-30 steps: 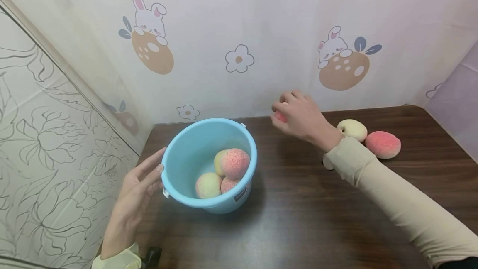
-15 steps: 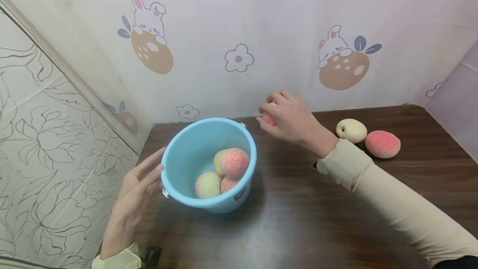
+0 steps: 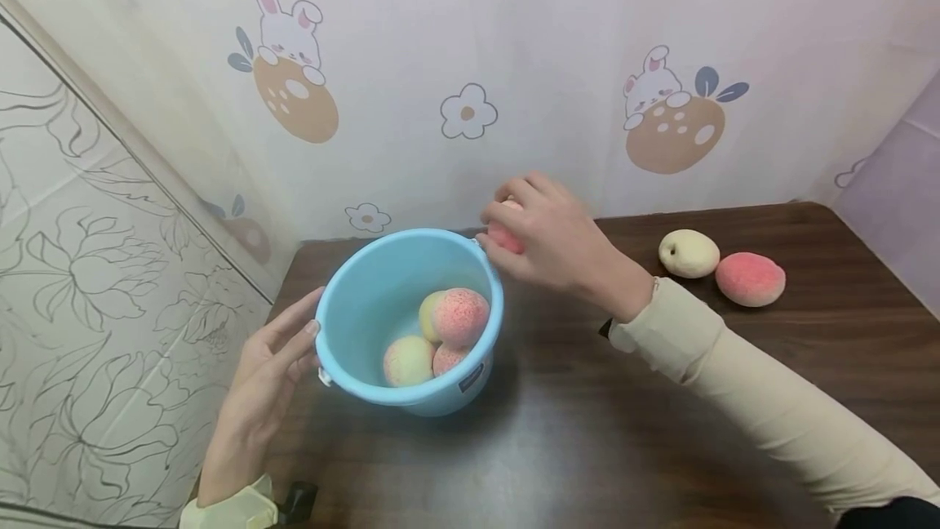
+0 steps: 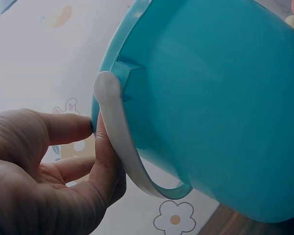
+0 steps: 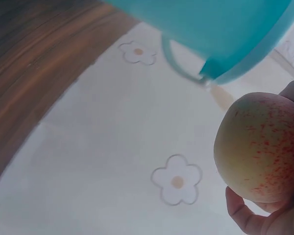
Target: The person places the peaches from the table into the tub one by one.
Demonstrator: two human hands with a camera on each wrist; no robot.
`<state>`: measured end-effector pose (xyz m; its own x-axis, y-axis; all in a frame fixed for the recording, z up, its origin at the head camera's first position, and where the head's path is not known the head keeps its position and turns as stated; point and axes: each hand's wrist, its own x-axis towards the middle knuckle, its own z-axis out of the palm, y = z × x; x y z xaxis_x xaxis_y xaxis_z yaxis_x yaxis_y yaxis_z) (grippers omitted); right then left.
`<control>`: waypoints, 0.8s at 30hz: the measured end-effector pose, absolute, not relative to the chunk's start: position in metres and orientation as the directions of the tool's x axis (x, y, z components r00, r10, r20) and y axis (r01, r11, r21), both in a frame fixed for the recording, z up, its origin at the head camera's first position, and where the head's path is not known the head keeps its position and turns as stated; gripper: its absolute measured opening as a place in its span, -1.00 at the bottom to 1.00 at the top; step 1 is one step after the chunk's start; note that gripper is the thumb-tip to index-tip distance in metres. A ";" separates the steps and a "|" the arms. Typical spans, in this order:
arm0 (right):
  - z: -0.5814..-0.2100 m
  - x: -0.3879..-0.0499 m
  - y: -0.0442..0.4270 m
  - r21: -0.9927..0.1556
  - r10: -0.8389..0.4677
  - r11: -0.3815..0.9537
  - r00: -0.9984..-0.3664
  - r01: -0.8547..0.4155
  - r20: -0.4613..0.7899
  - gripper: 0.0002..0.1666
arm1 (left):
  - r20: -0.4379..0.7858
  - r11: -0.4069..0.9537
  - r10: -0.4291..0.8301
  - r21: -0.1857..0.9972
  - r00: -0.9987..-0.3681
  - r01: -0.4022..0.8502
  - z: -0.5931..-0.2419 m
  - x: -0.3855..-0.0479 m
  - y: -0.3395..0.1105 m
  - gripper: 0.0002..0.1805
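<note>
My left hand [image 3: 260, 370] pinches the rim of a light blue bucket [image 3: 439, 408], thumb on the rim and fingers on the outer side by the white handle [image 4: 125, 134]. Fingers of my right hand [image 3: 561, 243] curl round a peach [image 5: 262, 147], yellowish with red specks in the right wrist view. That hand is level with the bucket's back right rim, and the peach is outside the opening. Inside the bucket lie several peaches, among them a pink speckled one [image 3: 461, 317] and a pale one [image 3: 408, 361].
On the dark wooden table [image 3: 587, 431], a pale yellow peach [image 3: 689, 254] and a pink-red peach [image 3: 751, 279] lie side by side at the back right. A patterned cloth [image 3: 396, 88] hangs behind the table. To the left stands a flower-printed panel [image 3: 95, 292].
My right hand has moved left with the peach, from over the table to beside the bucket's rim. The left hand and the bucket have stayed in place.
</note>
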<state>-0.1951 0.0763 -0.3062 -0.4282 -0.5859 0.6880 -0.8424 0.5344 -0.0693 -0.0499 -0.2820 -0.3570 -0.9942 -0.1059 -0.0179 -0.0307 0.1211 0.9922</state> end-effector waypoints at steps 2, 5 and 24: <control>-0.304 -0.192 0.072 -0.058 -0.583 0.518 -0.402 -0.854 0.706 -0.81 | -0.017 0.129 -0.107 0.991 -0.994 -0.031 -0.357 -0.050 -0.282 -0.45; -0.301 -0.186 0.066 -0.044 -0.586 0.497 -0.373 -0.866 0.719 -0.81 | -0.019 0.140 -0.110 0.990 -0.994 -0.035 -0.358 -0.050 -0.282 -0.45; -0.309 -0.157 0.029 0.054 -0.610 0.347 -0.182 -0.936 0.771 -0.82 | -0.014 0.116 -0.105 0.993 -0.994 -0.026 -0.357 -0.050 -0.283 -0.45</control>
